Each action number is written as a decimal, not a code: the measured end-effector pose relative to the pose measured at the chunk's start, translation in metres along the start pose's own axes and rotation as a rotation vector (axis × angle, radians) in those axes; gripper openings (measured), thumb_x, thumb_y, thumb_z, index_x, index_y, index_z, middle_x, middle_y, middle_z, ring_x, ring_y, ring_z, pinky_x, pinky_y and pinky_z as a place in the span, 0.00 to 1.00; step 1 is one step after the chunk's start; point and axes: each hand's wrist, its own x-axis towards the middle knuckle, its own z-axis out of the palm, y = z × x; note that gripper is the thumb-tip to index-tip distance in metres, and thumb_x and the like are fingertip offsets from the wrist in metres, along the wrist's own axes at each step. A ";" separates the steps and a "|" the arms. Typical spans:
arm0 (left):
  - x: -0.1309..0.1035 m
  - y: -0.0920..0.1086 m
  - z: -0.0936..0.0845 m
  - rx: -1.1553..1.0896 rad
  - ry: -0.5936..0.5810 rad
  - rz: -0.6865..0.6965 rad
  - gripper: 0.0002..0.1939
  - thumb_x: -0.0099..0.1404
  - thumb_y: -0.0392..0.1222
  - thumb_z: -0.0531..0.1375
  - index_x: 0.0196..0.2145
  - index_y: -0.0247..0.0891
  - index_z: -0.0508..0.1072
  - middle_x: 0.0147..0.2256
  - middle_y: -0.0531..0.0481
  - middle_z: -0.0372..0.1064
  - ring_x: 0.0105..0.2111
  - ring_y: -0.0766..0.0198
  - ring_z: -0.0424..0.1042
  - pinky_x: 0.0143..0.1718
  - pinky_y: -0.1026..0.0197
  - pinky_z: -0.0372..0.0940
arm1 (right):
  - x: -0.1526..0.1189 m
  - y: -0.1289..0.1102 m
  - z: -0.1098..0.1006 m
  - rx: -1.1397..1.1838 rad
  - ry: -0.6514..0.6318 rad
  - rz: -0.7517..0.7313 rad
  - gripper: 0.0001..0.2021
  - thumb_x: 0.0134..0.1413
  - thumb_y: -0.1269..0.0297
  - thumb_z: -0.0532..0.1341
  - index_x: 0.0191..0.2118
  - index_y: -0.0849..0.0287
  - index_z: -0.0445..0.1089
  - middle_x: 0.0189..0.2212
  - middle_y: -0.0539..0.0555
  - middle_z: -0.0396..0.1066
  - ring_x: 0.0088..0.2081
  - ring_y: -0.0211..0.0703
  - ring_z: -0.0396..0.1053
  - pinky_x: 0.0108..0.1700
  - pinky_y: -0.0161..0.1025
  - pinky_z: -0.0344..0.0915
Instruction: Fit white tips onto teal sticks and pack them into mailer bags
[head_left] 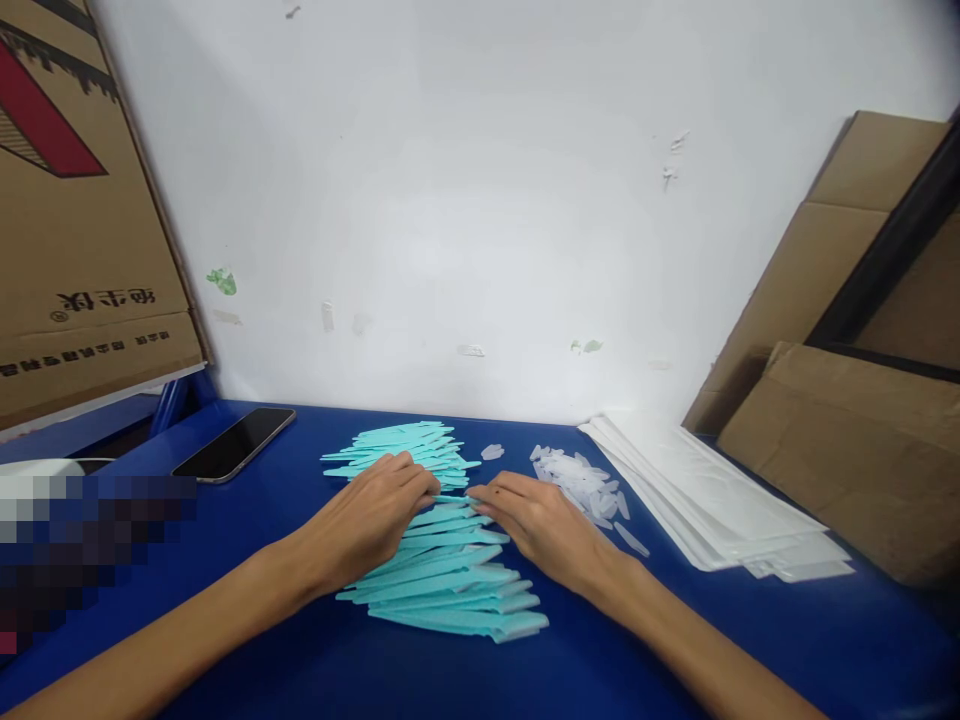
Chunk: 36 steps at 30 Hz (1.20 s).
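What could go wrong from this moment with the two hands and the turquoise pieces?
The right hand is close to the small clear pieces, so it may scatter them. The near turquoise pieces overlap, so the left hand above them could shift them. The thin turquoise piece between both hands' fingertips might slip.

Item: one pair of human arms, bare along their visible length.
Left hand [371,515]: ungloved; broad, smooth back, rounded knuckles, slender fingers [424,482]; fine nail detail too small to read.
Left wrist [296,570]: bare, narrower than the hand; soft, even outline.
Left forearm [187,630]: bare, slim, smooth-surfaced, gently fuller above the wrist.
Right hand [551,520]: ungloved; slim, tapering fingers [510,482], gently rounded back; one small dot-like mark [499,492] on a finger.
Right wrist [619,575]: bare, smooth, slim.
Right forearm [705,640]: bare, slender, long, of similar build to its counterpart.
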 end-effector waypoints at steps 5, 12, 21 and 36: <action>-0.002 0.002 -0.001 -0.023 0.042 0.044 0.14 0.79 0.38 0.45 0.44 0.38 0.70 0.37 0.46 0.71 0.37 0.57 0.64 0.38 0.55 0.58 | 0.000 -0.003 0.001 -0.001 0.030 -0.014 0.15 0.75 0.62 0.52 0.52 0.58 0.75 0.38 0.56 0.77 0.37 0.43 0.75 0.39 0.37 0.71; -0.002 0.006 -0.006 -0.008 -0.091 0.072 0.14 0.77 0.35 0.48 0.43 0.40 0.73 0.34 0.48 0.71 0.35 0.58 0.66 0.42 0.54 0.58 | 0.000 -0.002 -0.004 -0.036 -0.085 -0.048 0.13 0.73 0.60 0.55 0.49 0.56 0.77 0.36 0.53 0.78 0.38 0.43 0.76 0.41 0.38 0.69; 0.002 -0.014 -0.007 0.175 -0.131 -0.054 0.12 0.77 0.36 0.50 0.47 0.39 0.74 0.44 0.43 0.72 0.43 0.52 0.70 0.43 0.53 0.63 | 0.000 0.024 -0.012 -0.160 -0.085 0.229 0.19 0.76 0.60 0.48 0.62 0.56 0.69 0.57 0.58 0.74 0.58 0.52 0.71 0.62 0.53 0.63; 0.003 -0.018 -0.006 0.343 -0.184 -0.198 0.10 0.74 0.35 0.56 0.50 0.36 0.72 0.45 0.40 0.70 0.44 0.49 0.71 0.38 0.54 0.67 | -0.002 0.044 0.007 -0.253 -0.232 0.200 0.23 0.75 0.63 0.48 0.71 0.59 0.56 0.63 0.62 0.69 0.67 0.53 0.62 0.68 0.59 0.54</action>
